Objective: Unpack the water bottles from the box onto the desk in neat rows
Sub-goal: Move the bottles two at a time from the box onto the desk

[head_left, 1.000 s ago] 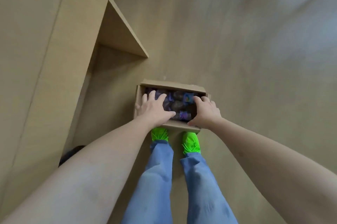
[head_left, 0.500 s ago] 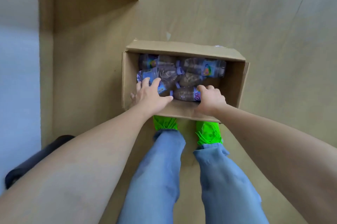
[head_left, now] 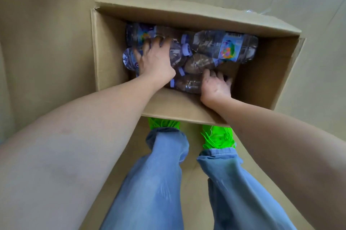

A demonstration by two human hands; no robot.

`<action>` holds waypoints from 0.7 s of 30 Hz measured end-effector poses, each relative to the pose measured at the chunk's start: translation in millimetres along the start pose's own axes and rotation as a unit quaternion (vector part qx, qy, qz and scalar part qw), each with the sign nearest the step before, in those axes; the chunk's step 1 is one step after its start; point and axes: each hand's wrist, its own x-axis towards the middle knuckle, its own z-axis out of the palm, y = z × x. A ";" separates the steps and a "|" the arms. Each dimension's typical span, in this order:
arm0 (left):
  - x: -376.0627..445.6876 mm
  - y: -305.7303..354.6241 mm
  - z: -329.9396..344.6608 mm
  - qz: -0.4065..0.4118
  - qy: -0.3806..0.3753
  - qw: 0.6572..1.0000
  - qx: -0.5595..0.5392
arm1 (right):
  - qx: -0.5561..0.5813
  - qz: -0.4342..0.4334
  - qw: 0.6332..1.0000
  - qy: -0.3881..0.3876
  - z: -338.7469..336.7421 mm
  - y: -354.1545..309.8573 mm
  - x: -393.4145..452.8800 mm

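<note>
An open cardboard box (head_left: 110, 46) stands on the floor in front of my feet. Several clear water bottles with purple caps and coloured labels lie loose inside it. My left hand (head_left: 155, 59) is down in the box, its fingers curled over a bottle (head_left: 176, 53) on the left side. My right hand (head_left: 215, 85) grips the bottle (head_left: 187, 84) lying nearest the front wall. Another bottle (head_left: 224, 46) lies along the back of the box, untouched. The desk is out of view.
The floor around the box is tan wood. My legs in blue jeans (head_left: 159, 183) and bright green shoes (head_left: 217, 136) stand right behind the box's near wall. A front flap of the box lies flat under my feet.
The view has come much closer to the box. Both hands moved from the near rim deeper into the box and onto bottles.
</note>
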 end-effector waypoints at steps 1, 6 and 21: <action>2.9 -2.6 0.5 0.007 0.004 1.000 0.006 | -0.005 -0.003 1.000 0.011 2.6 0.1 0.8; 10.8 -6.2 -3.9 0.031 -0.014 0.998 0.043 | -0.071 -0.052 0.995 0.043 0.5 3.0 3.3; -80.8 11.0 -73.9 -0.012 -0.096 0.995 0.020 | 0.027 0.004 0.999 -0.028 -72.3 15.1 -76.3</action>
